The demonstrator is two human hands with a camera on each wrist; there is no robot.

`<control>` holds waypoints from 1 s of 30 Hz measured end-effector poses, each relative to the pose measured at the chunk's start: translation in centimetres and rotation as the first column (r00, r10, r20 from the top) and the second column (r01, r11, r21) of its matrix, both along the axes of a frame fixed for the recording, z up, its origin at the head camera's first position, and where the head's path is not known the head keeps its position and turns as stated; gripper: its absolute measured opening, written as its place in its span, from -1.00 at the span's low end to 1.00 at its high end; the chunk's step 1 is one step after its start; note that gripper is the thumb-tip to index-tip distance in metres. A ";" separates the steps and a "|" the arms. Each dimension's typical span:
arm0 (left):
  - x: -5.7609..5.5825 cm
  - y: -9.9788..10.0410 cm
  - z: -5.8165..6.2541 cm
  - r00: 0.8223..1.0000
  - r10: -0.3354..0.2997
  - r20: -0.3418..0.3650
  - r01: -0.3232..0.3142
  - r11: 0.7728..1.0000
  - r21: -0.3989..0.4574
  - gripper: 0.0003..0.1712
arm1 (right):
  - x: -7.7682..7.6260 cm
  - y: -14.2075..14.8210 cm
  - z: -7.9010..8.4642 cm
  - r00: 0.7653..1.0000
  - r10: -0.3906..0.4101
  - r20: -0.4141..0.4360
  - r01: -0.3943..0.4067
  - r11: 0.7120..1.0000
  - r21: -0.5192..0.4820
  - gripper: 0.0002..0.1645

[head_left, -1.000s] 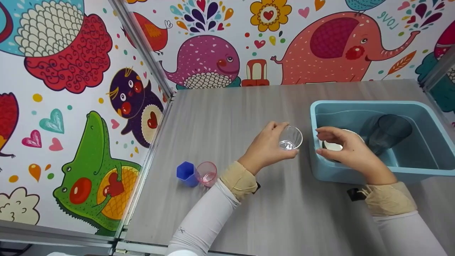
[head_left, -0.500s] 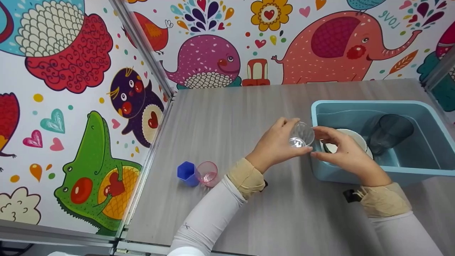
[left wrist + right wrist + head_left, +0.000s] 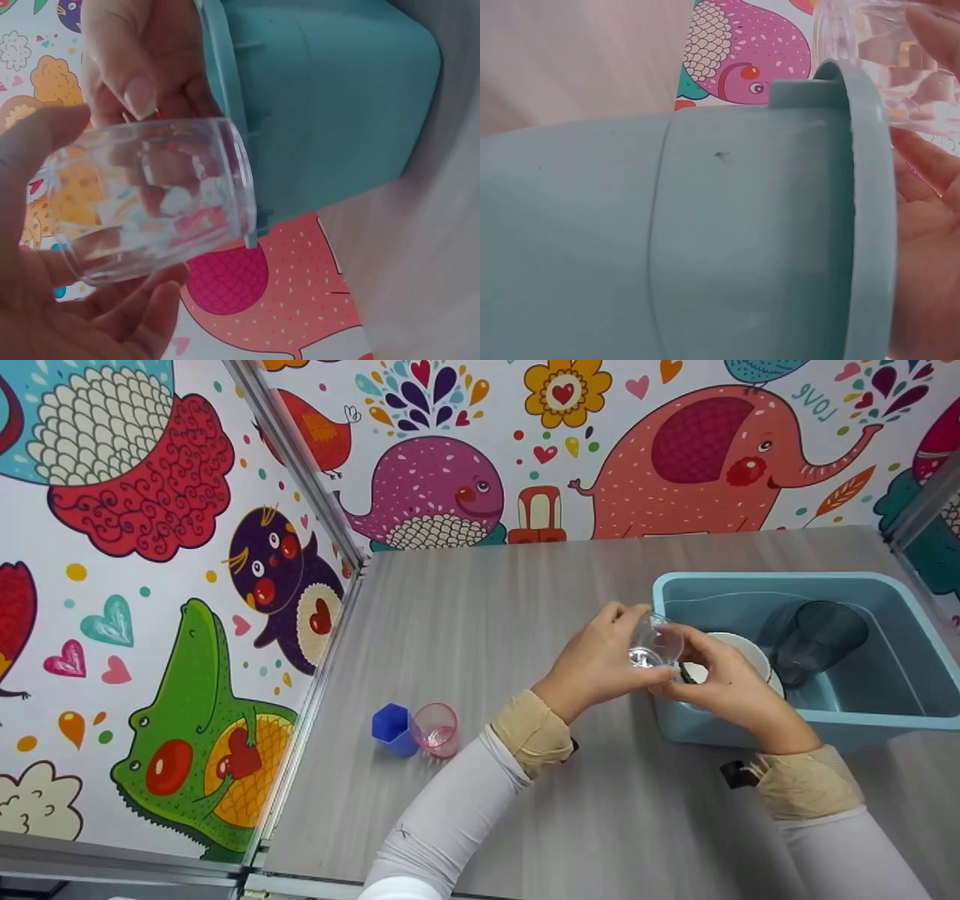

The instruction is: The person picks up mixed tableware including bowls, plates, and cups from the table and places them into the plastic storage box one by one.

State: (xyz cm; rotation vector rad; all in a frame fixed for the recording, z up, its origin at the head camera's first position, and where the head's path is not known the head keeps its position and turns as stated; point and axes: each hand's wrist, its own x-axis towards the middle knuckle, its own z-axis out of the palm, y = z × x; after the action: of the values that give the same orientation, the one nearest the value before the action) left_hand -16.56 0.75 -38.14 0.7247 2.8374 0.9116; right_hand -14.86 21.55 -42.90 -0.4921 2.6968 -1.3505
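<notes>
My left hand (image 3: 600,660) grips a clear plastic cup (image 3: 651,641) round its side, thumb in front and fingers behind. The cup lies tilted, its mouth toward my right hand (image 3: 731,682). In the left wrist view, the right thumb reaches the edge of the clear cup (image 3: 165,195), and more fingers show through its wall. My right hand's thumb and fingers curve loosely at the rim, over the near left corner of a blue bin (image 3: 750,577). The right wrist view has the bin's side (image 3: 757,225) in front, with the cup (image 3: 889,67) beyond it.
Inside the bin lie a dark see-through cup (image 3: 821,637) and a white round vessel (image 3: 750,652), partly behind my right hand. On the table's left stand a blue six-sided cup (image 3: 394,729) and a pink clear cup (image 3: 436,727), side by side. Patterned walls border the table (image 3: 480,607).
My left hand has carried the clear cup rightward to the bin's edge. My right hand has shifted slightly left, and its fingers now overlap the cup's rim.
</notes>
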 end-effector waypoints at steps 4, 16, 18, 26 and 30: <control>0.1 0.3 0.2 1.000 -0.013 -0.007 0.013 1.000 -0.016 0.00 | 0.0 -0.1 0.1 1.000 -0.004 0.009 0.004 1.000 -0.014 0.00; 0.0 1.1 0.4 0.999 -0.045 -0.023 0.044 0.998 -0.034 0.00 | -0.2 0.1 0.2 1.000 -0.015 -0.013 0.014 0.998 -0.061 -0.06; 0.0 1.1 0.4 0.999 -0.041 -0.020 0.040 0.998 -0.040 0.01 | -0.2 0.1 0.1 1.000 -0.014 -0.023 0.013 0.998 -0.061 -0.08; 0.0 1.2 0.3 1.000 -0.031 -0.005 0.030 0.998 -0.063 0.04 | -0.3 0.2 -0.2 0.999 -0.017 -0.043 0.014 0.998 -0.056 -0.12; 0.0 1.3 0.4 1.000 -0.019 0.011 0.020 0.996 -0.082 0.08 | -0.3 0.4 -0.2 0.998 -0.021 -0.058 0.017 0.998 -0.065 -0.15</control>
State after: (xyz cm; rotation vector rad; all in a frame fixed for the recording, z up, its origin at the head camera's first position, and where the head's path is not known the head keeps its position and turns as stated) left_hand -16.52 2.05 -37.74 0.7350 2.8341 0.7889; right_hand -15.17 21.92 -43.13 -0.5210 2.7179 -1.4540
